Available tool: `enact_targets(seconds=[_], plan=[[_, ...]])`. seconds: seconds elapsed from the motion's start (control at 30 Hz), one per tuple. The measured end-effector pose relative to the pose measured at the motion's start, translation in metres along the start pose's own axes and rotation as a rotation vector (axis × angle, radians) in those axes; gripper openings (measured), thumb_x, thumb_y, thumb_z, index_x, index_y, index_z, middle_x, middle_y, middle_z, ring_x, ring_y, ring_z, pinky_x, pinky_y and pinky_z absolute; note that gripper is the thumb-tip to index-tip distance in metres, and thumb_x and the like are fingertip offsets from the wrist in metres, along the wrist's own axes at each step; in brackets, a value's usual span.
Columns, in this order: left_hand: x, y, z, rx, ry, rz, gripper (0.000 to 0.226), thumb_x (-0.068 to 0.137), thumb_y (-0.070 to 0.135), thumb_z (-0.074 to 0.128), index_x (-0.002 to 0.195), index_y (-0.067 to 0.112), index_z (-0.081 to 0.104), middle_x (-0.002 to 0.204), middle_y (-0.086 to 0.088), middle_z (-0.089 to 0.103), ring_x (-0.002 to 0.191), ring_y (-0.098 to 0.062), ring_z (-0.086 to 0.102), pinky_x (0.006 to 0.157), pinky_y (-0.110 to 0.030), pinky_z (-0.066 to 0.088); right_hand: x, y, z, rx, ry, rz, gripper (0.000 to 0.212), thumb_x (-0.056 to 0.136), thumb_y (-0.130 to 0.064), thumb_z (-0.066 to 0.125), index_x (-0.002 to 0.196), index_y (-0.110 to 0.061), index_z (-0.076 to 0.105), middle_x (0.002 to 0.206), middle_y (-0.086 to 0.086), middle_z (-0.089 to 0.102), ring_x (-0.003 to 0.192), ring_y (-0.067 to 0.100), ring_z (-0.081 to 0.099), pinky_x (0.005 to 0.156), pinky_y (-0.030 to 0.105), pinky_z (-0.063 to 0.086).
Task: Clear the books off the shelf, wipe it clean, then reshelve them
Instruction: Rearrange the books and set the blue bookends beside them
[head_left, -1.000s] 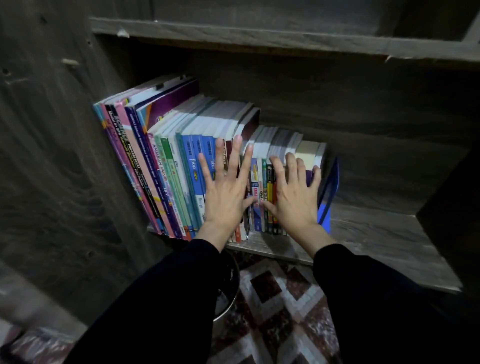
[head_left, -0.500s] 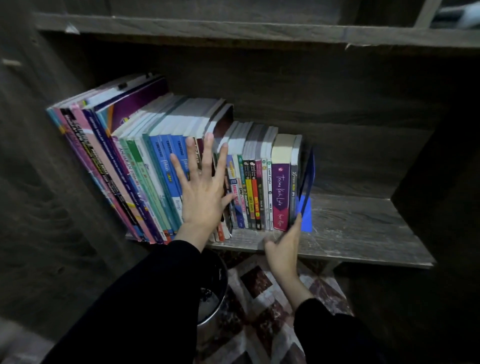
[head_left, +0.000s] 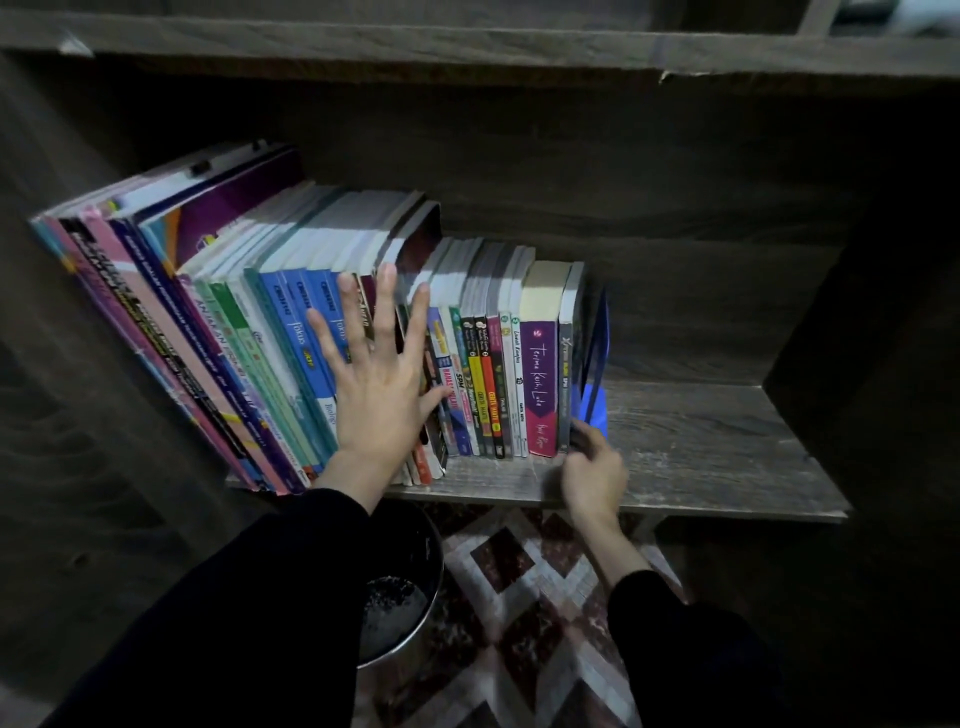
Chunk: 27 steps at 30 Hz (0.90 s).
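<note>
A row of books (head_left: 249, 332) stands on the wooden shelf (head_left: 701, 441), leaning left against the cabinet wall; tall ones are at the left, small paperbacks (head_left: 488, 384) at the right. A blue bookend (head_left: 595, 384) closes the row's right end. My left hand (head_left: 382, 384) presses flat, fingers spread, on the spines in the middle of the row. My right hand (head_left: 592, 470) is at the shelf's front edge by the foot of the last book and the bookend, fingers curled; what they touch is blurred.
A shelf board (head_left: 467, 47) runs above. The dark cabinet side (head_left: 857, 364) closes the right end of the shelf. Below the shelf stand a metal bucket (head_left: 400, 608) and a patterned floor (head_left: 535, 597).
My right hand left the small books' spines, dropped below the shelf edge, then rose to the bookend's foot. My left hand stayed pressed on the spines. The view shifted right.
</note>
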<state>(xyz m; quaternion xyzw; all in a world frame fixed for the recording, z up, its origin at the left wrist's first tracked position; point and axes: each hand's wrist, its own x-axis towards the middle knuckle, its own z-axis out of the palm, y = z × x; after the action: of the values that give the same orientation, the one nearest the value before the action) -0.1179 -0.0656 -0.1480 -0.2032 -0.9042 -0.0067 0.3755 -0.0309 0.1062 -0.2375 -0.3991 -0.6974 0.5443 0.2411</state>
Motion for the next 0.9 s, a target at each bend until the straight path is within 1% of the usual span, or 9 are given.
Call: enact_targets(seconds=[0.07,0.13,0.2,0.27,0.37,0.53,0.67,0.77,0.9], plan=[[0.0,0.0,0.0,0.014,0.0,0.001,0.12,0.059,0.056,0.08,0.152,0.017,0.015,0.154,-0.01,-0.021,0.133,-0.035,-0.038,0.104,-0.054,-0.029,0.001,-0.008,-0.014,0.089,0.259,-0.008,0.029,0.079,0.001,0.048,0.084,-0.015,0.072,0.088,0.013,0.07,0.085,0.029,0.061,0.081,0.035,0.043],[0.001,0.001,-0.001,0.013,0.005,0.004,0.119,0.059,0.055,0.08,0.151,0.017,0.016,0.153,-0.008,-0.029,0.137,-0.04,-0.029,0.104,-0.054,-0.029,0.02,-0.015,-0.021,0.192,0.344,0.047,0.027,0.08,-0.008,0.043,0.089,-0.011,0.069,0.086,0.006,0.062,0.082,0.023,0.053,0.079,0.033,0.038],[0.001,0.002,-0.002,0.015,0.021,0.008,0.119,0.056,0.054,0.083,0.151,0.016,0.021,0.154,-0.009,-0.013,0.136,-0.046,-0.009,0.105,-0.054,-0.026,0.046,-0.022,-0.022,0.361,0.198,0.128,0.026,0.086,-0.012,0.041,0.098,-0.019,0.063,0.087,0.002,0.06,0.079,0.023,0.058,0.074,0.031,0.044],[0.001,0.003,-0.003,0.017,0.036,0.013,0.118,0.055,0.053,0.083,0.15,0.015,0.025,0.153,-0.008,-0.003,0.133,-0.047,-0.002,0.105,-0.054,-0.024,0.072,-0.023,-0.019,0.497,-0.034,0.235,0.025,0.097,-0.02,0.04,0.099,-0.013,0.064,0.077,-0.001,0.064,0.063,0.011,0.061,0.06,0.021,0.047],[0.001,0.003,-0.001,0.017,0.051,0.013,0.118,0.055,0.052,0.084,0.15,0.015,0.025,0.152,-0.007,-0.002,0.133,-0.048,-0.002,0.105,-0.054,-0.024,0.081,-0.033,-0.014,0.492,-0.236,0.292,0.037,0.101,-0.037,0.038,0.092,-0.013,0.065,0.072,0.002,0.069,0.067,0.015,0.064,0.074,0.031,0.053],[0.001,0.003,-0.001,0.008,0.055,0.017,0.118,0.056,0.053,0.083,0.15,0.015,0.024,0.152,-0.008,-0.001,0.132,-0.049,-0.002,0.105,-0.055,-0.022,0.096,-0.011,0.011,0.291,-0.131,0.221,0.018,0.09,-0.031,0.045,0.093,-0.02,0.059,0.101,0.016,0.067,0.1,0.037,0.063,0.084,0.046,0.05],[0.001,0.002,0.0,0.001,0.049,0.021,0.118,0.056,0.054,0.082,0.15,0.016,0.024,0.151,-0.009,-0.002,0.132,-0.048,-0.002,0.105,-0.054,-0.024,0.089,-0.007,0.018,0.331,0.024,0.207,0.023,0.087,-0.019,0.049,0.076,-0.019,0.069,0.091,0.011,0.066,0.088,0.029,0.059,0.079,0.043,0.044],[0.001,0.002,0.0,0.007,0.051,0.024,0.117,0.057,0.055,0.082,0.15,0.016,0.024,0.151,-0.009,-0.002,0.132,-0.048,-0.002,0.105,-0.053,-0.024,0.089,-0.001,0.018,0.305,-0.008,0.224,0.033,0.094,-0.037,0.046,0.071,-0.032,0.07,0.097,0.009,0.068,0.091,0.028,0.061,0.086,0.047,0.047],[0.001,0.003,0.0,-0.001,0.048,0.022,0.116,0.058,0.057,0.081,0.151,0.016,0.024,0.151,-0.009,-0.002,0.132,-0.048,-0.002,0.105,-0.054,-0.024,0.091,-0.003,0.011,0.286,-0.158,0.2,0.031,0.102,-0.032,0.037,0.095,-0.02,0.065,0.079,0.003,0.064,0.064,0.015,0.055,0.05,0.022,0.042]])
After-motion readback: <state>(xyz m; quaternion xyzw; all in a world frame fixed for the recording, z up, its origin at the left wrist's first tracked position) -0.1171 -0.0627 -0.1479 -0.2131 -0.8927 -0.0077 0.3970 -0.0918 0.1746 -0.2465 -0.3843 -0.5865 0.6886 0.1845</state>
